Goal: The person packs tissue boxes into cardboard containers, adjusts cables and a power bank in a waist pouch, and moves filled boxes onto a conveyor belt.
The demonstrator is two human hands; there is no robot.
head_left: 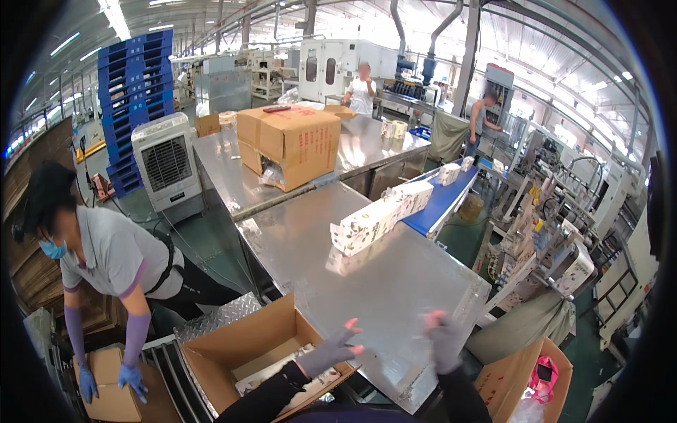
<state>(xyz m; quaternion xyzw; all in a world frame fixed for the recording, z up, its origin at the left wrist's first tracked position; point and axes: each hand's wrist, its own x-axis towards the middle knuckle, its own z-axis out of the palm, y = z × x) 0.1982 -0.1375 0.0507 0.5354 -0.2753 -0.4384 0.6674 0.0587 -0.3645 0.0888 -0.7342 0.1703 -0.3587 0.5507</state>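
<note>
My left hand (328, 351), in a grey fingerless glove, hangs over the right rim of an open cardboard carton (218, 350). Its fingers are apart with nothing between them. White flower-printed packs (303, 400) lie in the bottom of that carton, partly covered by my left forearm. My right hand (443, 343), gloved the same way, is above the near right part of the metal table (338, 296). Motion smears its fingers; I see no object in it. Farther off on the table stands a row of similar flower-printed packs (374, 222), beyond reach of both hands.
A blue conveyor belt (444, 195) brings more packs from the far right. A closed carton (293, 144) sits on the back table. Another open carton (522, 384) stands at lower right. On the left, a co-worker in blue gloves presses on a flat carton (106, 381).
</note>
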